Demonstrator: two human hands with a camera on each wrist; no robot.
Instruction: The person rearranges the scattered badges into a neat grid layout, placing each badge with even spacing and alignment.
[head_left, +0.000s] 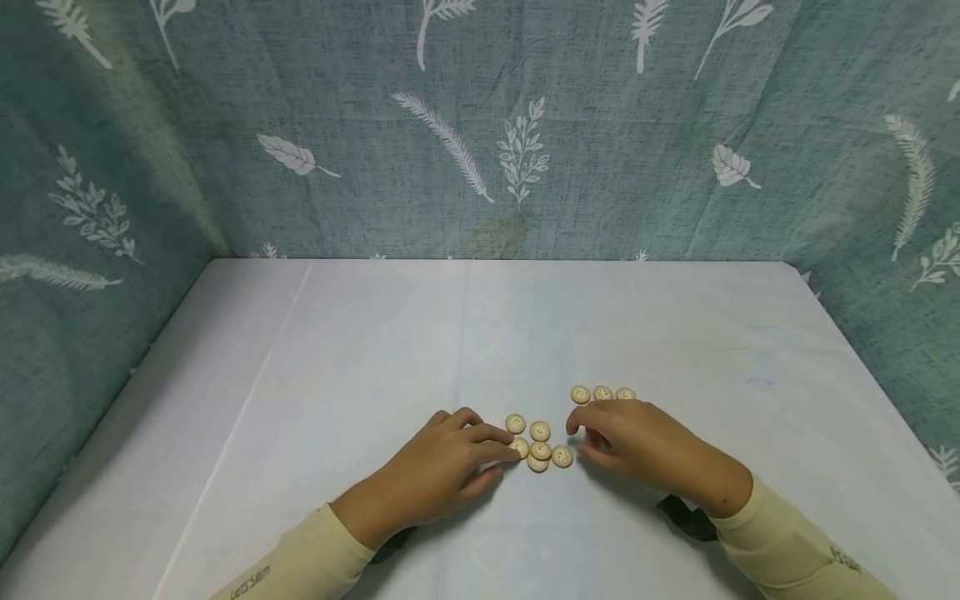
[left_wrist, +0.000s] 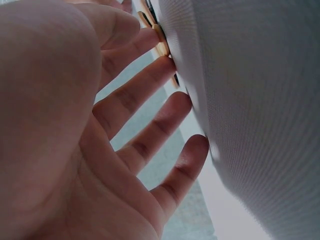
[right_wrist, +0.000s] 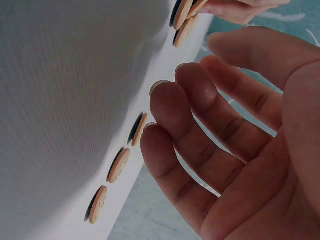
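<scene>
A loose cluster of several round, pale wooden buttons lies on the white table between the two hands; one button [head_left: 540, 431] is at its back and another button [head_left: 562, 456] at its right. In the cluster's middle a button [head_left: 541, 450] overlaps the one in front of it. My left hand [head_left: 457, 458] reaches in from the left, its index fingertip on the leftmost button, fingers spread and fairly straight in the left wrist view. Just right of the cluster hovers my right hand [head_left: 637, 442], fingers loosely bent, with nothing between them in the right wrist view.
Beyond the right hand, three more buttons form a row, the left one [head_left: 580, 394] fully visible and the right one partly covered by the hand. A white cloth covers the table [head_left: 360, 350]. Green leaf-patterned fabric [head_left: 375, 167] hangs behind it and along both sides.
</scene>
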